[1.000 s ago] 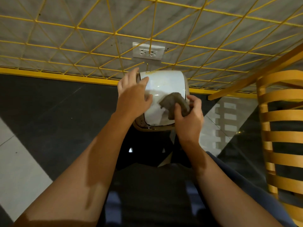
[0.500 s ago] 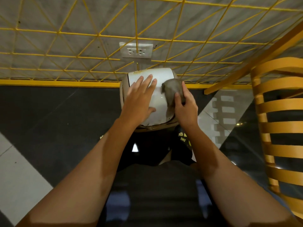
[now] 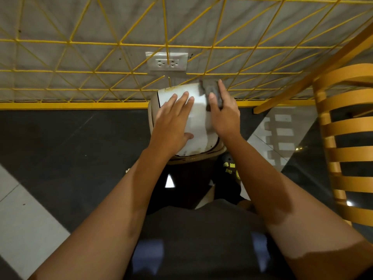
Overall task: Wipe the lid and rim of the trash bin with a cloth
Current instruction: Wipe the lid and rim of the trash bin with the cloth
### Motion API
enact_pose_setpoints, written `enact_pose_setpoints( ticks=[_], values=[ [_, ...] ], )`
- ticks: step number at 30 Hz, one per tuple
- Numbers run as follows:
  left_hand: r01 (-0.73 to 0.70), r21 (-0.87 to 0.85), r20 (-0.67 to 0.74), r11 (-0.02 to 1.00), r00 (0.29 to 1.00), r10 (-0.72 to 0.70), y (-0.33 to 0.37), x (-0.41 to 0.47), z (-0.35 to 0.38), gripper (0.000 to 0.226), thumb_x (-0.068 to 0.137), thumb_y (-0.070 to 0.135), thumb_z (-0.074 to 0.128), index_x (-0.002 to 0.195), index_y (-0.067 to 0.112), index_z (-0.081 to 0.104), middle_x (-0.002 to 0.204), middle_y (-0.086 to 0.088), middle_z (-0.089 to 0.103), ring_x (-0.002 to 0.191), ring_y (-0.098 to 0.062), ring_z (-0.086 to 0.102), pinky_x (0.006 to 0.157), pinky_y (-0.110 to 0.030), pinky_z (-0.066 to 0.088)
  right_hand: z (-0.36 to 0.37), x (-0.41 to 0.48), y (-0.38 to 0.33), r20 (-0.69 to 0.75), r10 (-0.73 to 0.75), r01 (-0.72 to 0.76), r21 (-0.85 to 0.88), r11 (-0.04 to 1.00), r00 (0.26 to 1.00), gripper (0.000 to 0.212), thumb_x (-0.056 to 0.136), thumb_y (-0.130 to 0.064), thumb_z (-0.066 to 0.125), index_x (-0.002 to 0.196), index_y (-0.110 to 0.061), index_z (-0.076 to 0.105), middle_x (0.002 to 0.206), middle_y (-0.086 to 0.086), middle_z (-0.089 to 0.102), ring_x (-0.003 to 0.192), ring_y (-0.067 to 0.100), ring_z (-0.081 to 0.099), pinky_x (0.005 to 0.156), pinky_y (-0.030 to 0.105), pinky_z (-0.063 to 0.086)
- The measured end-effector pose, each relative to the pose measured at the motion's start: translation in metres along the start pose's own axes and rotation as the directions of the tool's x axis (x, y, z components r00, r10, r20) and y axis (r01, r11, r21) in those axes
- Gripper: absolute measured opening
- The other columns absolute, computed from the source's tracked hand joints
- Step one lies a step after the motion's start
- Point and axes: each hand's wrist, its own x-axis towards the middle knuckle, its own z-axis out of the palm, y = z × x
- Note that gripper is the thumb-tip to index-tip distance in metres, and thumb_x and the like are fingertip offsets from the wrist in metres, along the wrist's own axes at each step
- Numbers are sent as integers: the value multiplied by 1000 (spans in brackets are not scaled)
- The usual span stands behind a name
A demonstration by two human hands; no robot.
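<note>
A trash bin stands on the floor right below me, with a white lid [image 3: 198, 126] and a beige rim [image 3: 198, 157] around a dark body. My left hand [image 3: 173, 122] lies flat on the left half of the lid, fingers spread. My right hand [image 3: 224, 116] presses a dark grey cloth [image 3: 212, 91] against the lid's far right corner. Brown stains show along the lid's far and near edges.
A grey wall with a yellow wire grid [image 3: 121, 44] and a white double socket [image 3: 166, 61] rises just behind the bin. A yellow wooden slatted chair [image 3: 343, 138] stands at the right. The floor is dark with pale patches.
My right hand has slid the cloth from the lid's near right side up to its far right corner. My left hand has shifted from the lid's left edge to lie flat on top.
</note>
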Motion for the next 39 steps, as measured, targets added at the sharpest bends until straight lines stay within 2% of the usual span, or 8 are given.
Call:
enact_pose_setpoints(
  ticks=[3,7,9,13,18,27,35,39],
  values=[
    [5,7,-4,1000,1000,-5,1,-1,-1,90,79,35,69,147,16,12,156,-1,9,143,-24,4,113,-34,6,-2,6,-1,-6,153,-152,77,985,988,46,97,-39,38,143,-30,32,145,6,43,133,23,38,106,30,30],
    [14,4,-5,1000,1000,-14,1,-2,-1,89,79,35,69,146,16,14,156,0,8,143,-22,3,112,-34,6,7,-22,-4,-49,-171,165,-109,980,984,44,98,-28,41,142,-26,35,152,13,28,141,26,25,112,35,28],
    [13,6,-2,1000,1000,-13,1,-2,-1,89,79,36,68,146,16,14,156,1,7,143,-22,2,113,-34,6,9,-29,3,-46,-226,221,-99,970,973,44,97,-26,43,141,-25,36,153,13,25,141,26,24,112,35,30],
    [22,-7,-10,1000,1000,-22,3,-2,-1,91,77,34,70,147,17,13,156,0,9,143,-23,4,113,-36,7,3,-22,12,-97,-88,88,5,996,991,46,98,-28,42,143,-22,34,146,10,39,134,21,37,100,14,26],
    [38,2,-11,999,999,-38,5,-3,0,91,77,34,70,146,17,13,156,-1,10,143,-24,5,112,-38,10,2,-30,19,-94,-34,37,35,999,995,50,97,-28,44,144,-24,29,145,5,42,130,18,42,95,11,29],
    [48,15,5,999,999,-48,6,-2,-1,91,78,35,70,147,19,13,156,0,9,143,-25,6,111,-40,15,16,-81,51,-138,78,-66,88,994,987,56,97,-24,44,145,-33,18,154,5,26,139,21,29,107,26,28],
    [54,-31,6,998,999,-54,4,-2,-2,91,76,32,72,146,19,16,156,2,11,143,-23,6,111,-39,13,-2,-35,21,-69,-160,157,-45,987,985,49,95,-18,49,142,-23,34,148,8,39,134,21,39,103,16,29],
    [58,-40,6,998,998,-58,5,-1,-1,90,77,32,71,147,21,15,156,2,10,143,-22,5,111,-39,13,-2,-45,35,-112,-50,53,30,998,993,50,95,-23,49,143,-26,32,143,6,46,131,18,42,98,9,27]
  ],
)
